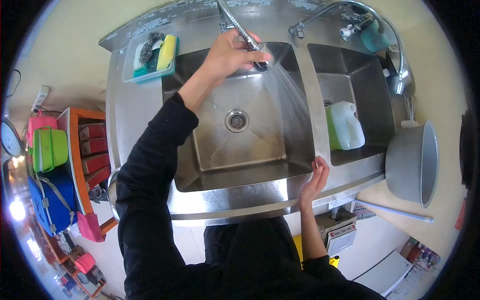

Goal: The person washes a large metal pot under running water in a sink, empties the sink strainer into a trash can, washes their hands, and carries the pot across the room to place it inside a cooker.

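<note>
the left hand pinches a spray head between thumb and fingers, over the far edge of the large basin, toward its right corner. water fans toward that basin's right wall. the right hand is at the near right corner, fingers close together, slightly bent; whether they touch metal, i cannot tell. a jug sits by the small basin's left edge.
</note>
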Demonstrator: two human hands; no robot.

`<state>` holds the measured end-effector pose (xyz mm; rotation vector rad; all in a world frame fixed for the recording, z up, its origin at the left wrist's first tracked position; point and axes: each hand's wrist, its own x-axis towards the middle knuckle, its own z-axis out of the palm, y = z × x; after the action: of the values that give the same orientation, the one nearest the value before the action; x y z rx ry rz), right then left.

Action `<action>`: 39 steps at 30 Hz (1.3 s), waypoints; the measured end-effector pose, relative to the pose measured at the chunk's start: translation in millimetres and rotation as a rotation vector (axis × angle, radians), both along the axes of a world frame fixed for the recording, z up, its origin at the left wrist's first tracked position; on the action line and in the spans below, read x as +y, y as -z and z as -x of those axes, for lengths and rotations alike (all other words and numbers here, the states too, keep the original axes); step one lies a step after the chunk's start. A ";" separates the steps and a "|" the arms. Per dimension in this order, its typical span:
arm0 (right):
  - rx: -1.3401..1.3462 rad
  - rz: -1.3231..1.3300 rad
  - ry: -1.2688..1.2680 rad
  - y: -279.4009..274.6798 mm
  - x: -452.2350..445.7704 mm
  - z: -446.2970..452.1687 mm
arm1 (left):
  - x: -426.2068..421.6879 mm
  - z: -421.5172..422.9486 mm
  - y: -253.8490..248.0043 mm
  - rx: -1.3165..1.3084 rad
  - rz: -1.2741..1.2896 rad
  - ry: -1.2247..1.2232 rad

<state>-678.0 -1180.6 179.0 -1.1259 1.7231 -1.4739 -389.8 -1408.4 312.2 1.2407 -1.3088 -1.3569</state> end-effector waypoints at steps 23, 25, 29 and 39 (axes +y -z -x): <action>0.312 -0.009 -0.058 4.5 25.0 -15.2 | 18.7 -78.0 -27.6 -0.659 0.203 0.253; 0.311 -0.001 -0.058 4.3 24.5 -14.6 | 19.9 -89.3 -28.3 -0.812 0.176 0.219; 0.323 -0.011 -0.047 3.3 24.3 -15.1 | 23.3 -92.2 -29.9 -1.258 0.238 0.093; 0.320 0.003 -0.027 3.2 23.7 -15.0 | 5.6 -99.3 26.9 -1.409 0.437 -0.111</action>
<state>-663.0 -1157.0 175.7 -1.4442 1.9073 -1.3342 -290.5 -1402.7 285.3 1.9349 -2.1948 0.1278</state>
